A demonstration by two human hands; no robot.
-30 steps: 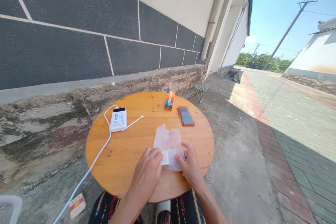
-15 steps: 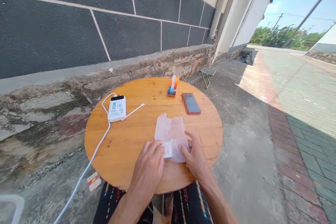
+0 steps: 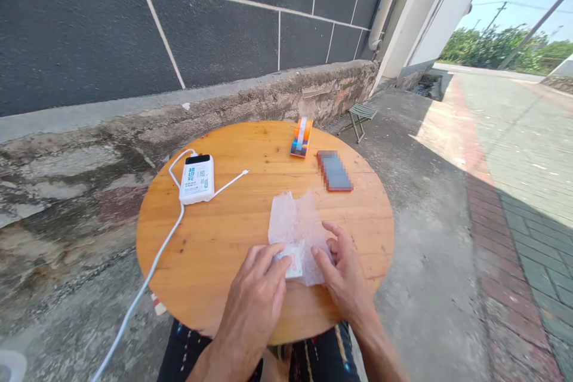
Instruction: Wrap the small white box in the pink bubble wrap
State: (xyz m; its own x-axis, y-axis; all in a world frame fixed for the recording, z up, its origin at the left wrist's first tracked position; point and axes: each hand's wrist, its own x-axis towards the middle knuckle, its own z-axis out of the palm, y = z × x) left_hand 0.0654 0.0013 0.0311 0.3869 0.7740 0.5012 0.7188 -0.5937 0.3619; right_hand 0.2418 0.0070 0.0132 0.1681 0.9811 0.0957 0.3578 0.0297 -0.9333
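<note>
A sheet of clear bubble wrap (image 3: 293,215) lies on the round wooden table in front of me. On its near part is a small flat white box (image 3: 294,264) with faint reddish print. My left hand (image 3: 259,280) grips this box from the left, fingers bent over its top and covering part of it. My right hand (image 3: 342,268) is at the wrap's right edge, its thumb on the plastic and its fingers curled around the edge. The index finger stands a little apart, and the lower fingers are partly hidden.
On the wooden table (image 3: 224,227) lie a white power bank (image 3: 197,179) with cables at left, an orange tape dispenser (image 3: 301,138) at the back and a blurred-out phone (image 3: 335,171) at right. Beyond are a folding stool (image 3: 360,119) and a wall (image 3: 224,42).
The white box shows more from under my left fingers. The wrap's right side has shifted, and my right hand's index finger has lifted somewhat. The whole view has moved slightly.
</note>
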